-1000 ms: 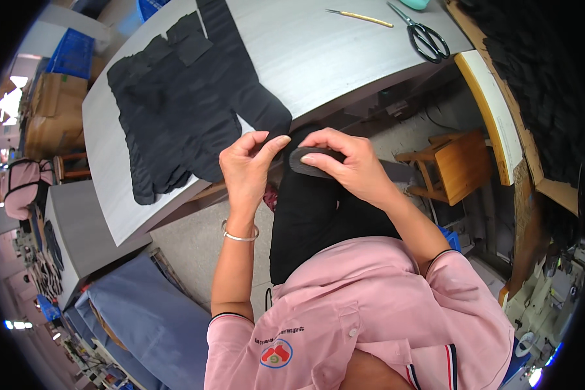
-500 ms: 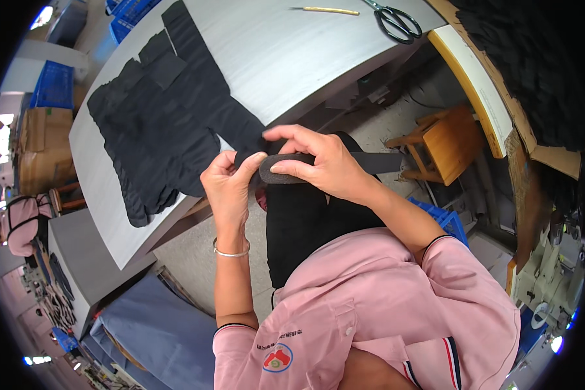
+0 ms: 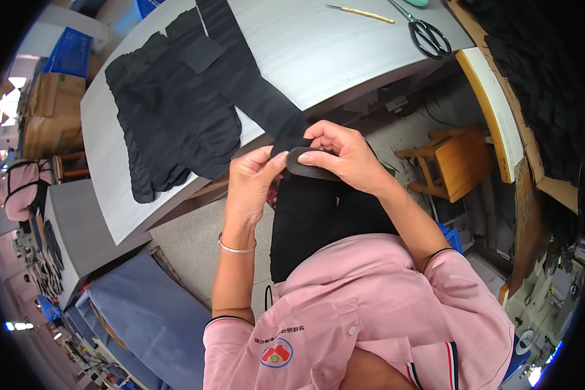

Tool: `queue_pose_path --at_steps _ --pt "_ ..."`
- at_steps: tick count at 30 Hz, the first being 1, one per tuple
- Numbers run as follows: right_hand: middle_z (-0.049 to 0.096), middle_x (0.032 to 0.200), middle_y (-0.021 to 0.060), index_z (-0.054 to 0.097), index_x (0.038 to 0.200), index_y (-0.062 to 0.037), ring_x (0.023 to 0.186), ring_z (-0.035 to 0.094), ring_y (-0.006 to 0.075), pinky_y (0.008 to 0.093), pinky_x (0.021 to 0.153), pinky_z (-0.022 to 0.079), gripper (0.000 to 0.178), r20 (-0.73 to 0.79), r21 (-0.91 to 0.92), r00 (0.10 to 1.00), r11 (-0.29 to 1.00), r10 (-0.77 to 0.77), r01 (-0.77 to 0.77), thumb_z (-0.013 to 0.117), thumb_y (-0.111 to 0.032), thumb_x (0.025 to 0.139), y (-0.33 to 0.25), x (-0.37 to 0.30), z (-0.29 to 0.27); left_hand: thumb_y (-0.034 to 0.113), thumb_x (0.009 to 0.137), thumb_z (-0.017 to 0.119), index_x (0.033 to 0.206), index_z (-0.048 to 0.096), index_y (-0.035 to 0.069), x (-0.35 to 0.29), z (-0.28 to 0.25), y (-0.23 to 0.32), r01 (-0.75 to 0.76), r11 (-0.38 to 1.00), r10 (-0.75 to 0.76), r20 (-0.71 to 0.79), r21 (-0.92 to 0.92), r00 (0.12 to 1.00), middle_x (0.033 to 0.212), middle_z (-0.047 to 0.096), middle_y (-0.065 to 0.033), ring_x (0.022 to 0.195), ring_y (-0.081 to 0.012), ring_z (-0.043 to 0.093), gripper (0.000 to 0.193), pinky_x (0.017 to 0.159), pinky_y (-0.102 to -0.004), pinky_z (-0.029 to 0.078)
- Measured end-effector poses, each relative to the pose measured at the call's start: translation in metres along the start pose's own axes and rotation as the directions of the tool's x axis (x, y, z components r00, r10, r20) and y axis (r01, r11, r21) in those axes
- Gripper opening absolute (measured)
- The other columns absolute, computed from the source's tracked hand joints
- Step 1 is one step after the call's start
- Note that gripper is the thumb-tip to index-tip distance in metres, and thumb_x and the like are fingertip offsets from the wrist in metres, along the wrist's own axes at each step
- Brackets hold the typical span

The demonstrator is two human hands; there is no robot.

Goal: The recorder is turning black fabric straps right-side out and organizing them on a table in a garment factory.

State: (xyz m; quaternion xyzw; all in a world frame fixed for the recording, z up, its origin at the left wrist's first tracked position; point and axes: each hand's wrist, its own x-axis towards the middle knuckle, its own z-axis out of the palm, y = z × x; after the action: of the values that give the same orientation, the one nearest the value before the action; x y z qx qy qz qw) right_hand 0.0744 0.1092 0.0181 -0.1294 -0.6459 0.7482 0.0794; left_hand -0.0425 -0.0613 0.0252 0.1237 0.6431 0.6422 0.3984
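Observation:
Above my lap, my left hand (image 3: 252, 179) is closed, thumb and fingers pinching the edge of a black fabric strip (image 3: 266, 104). The strip runs from the table to my hands. My right hand (image 3: 348, 162) is closed too, its thumb pressed on a dark grey, rounded, textured piece (image 3: 307, 170) that meets the strip. Both thumbs sit close together at this piece. What lies under the fingers is hidden. A heap of black cut fabric pieces (image 3: 175, 117) lies on the table to the left of the strip.
On the pale table (image 3: 305, 58) lie black-handled scissors (image 3: 429, 39) and a thin tool with a yellowish handle (image 3: 367, 14). A wooden stool (image 3: 458, 162) stands at the right. Blue cloth (image 3: 143, 312) covers something at lower left. A person in pink (image 3: 26, 188) is far left.
The view has shifted, so the table and fabric sit differently in it. My right fingers, raised earlier, now pinch at the strip, and my hands are closer together.

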Motion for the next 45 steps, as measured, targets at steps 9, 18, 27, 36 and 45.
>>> queue_pose_path --at_steps 9,18,27,36,45 --pt "0.071 0.097 0.006 0.059 0.109 0.001 0.09 0.066 0.0085 0.0225 0.077 0.052 0.027 -0.009 0.094 0.998 0.994 0.063 -0.062 0.074 -0.009 0.089 0.006 -0.007 0.0 0.006 0.088 0.074 0.088 0.072 -0.002 -0.005 0.006 -0.009 -0.062 0.997 0.059 -0.082 -0.036 0.995 0.076 0.07 -0.0032 0.059 -0.0069 0.058 0.008 0.047 -0.0225 0.048" --pt "0.07 0.096 0.0062 0.056 0.12 0.0012 0.091 0.065 0.0087 0.0226 0.08 0.052 0.037 -0.025 0.057 1.0 0.998 0.005 -0.004 0.073 -0.005 0.088 -0.007 -0.014 0.01 0.002 0.083 0.076 0.087 0.073 -0.003 -0.004 0.002 -0.001 -0.079 0.997 0.076 -0.114 -0.027 0.991 0.076 0.07 -0.0035 0.062 -0.0061 0.06 0.007 0.053 -0.0202 0.048" --pt "0.07 0.093 0.0043 0.065 0.106 0.001 0.089 0.066 0.0089 0.0244 0.08 0.052 0.027 -0.09 -0.088 0.993 0.994 -0.075 0.067 0.077 -0.009 0.085 -0.006 -0.015 0.013 0.003 0.082 0.078 0.087 0.07 -0.001 0.003 0.002 -0.003 -0.013 0.994 0.013 0.002 -0.111 1.0 0.074 0.068 0.0001 0.061 -0.0023 0.057 0.01 0.056 -0.0173 0.045" --pt "0.07 0.087 0.0036 0.067 0.098 0.0018 0.081 0.065 0.0082 0.0225 0.072 0.051 0.019 -0.062 -0.183 0.998 0.983 0.017 -0.028 0.076 -0.008 0.085 -0.017 -0.016 0.009 0.008 0.089 0.073 0.092 0.068 -0.001 0.01 -0.006 0.024 0.075 0.996 -0.084 0.194 0.051 0.977 0.074 0.067 -0.0032 0.059 -0.0071 0.062 0.01 0.051 -0.0205 0.05" --pt "0.07 0.085 0.0046 0.068 0.098 0.0013 0.078 0.065 0.0077 0.0228 0.069 0.051 0.02 -0.103 -0.325 0.993 0.946 -0.053 0.017 0.078 -0.009 0.083 -0.018 -0.019 0.007 0.006 0.09 0.071 0.1 0.069 -0.006 0.004 -0.007 0.036 0.229 0.969 -0.245 0.302 0.088 0.921 0.084 0.072 -0.0089 0.071 -0.0098 0.068 0.016 0.062 -0.0198 0.053"
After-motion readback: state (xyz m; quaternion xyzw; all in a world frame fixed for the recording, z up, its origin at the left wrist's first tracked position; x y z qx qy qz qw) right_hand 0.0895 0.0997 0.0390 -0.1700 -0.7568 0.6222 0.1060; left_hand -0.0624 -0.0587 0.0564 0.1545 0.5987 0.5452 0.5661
